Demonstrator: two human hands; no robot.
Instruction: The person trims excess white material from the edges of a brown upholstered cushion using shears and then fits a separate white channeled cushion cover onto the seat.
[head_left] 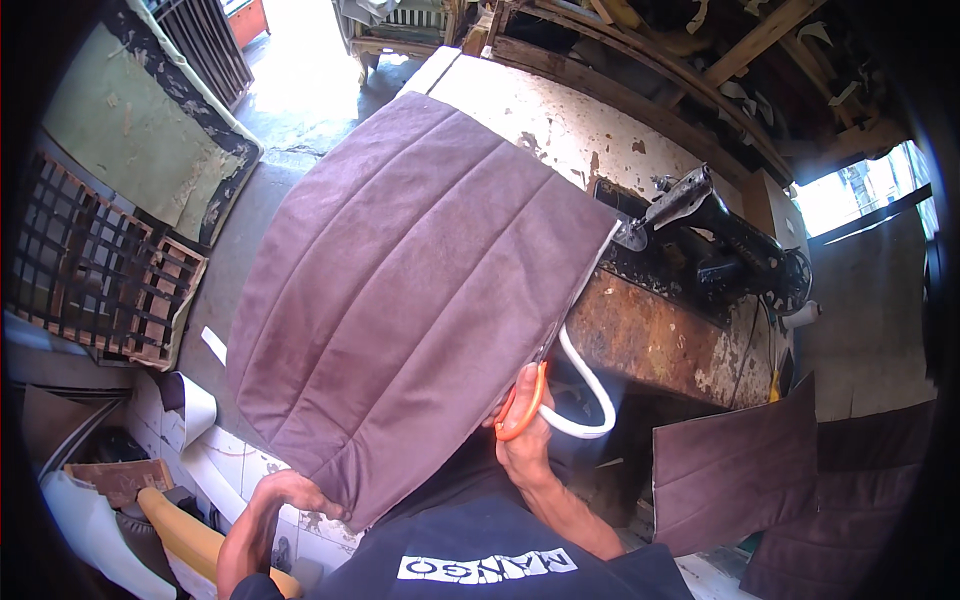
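Observation:
A large brown fabric panel (400, 270) with stitched parallel channels spreads from the worktable toward my lap. At its near left corner, my left hand (300, 492) pinches the edge, some fingers hidden at the cloth. My right hand (524, 440) is closed round orange-handled scissors (541, 385) at the panel's right edge; the blades are mostly hidden there. Beside that hand a white strip (603, 400) hangs in a loop. The panel's far right corner lies at the needle end of a black sewing machine (715, 235).
The worn worktable (640, 335) carries the machine on its right. More brown panels (735, 465) hang or lie at the lower right. A webbed wooden frame (90, 265) stands at left, with yellow foam (185, 530) and a white curled strip (195, 410) below. Wooden frames (650, 50) are piled behind.

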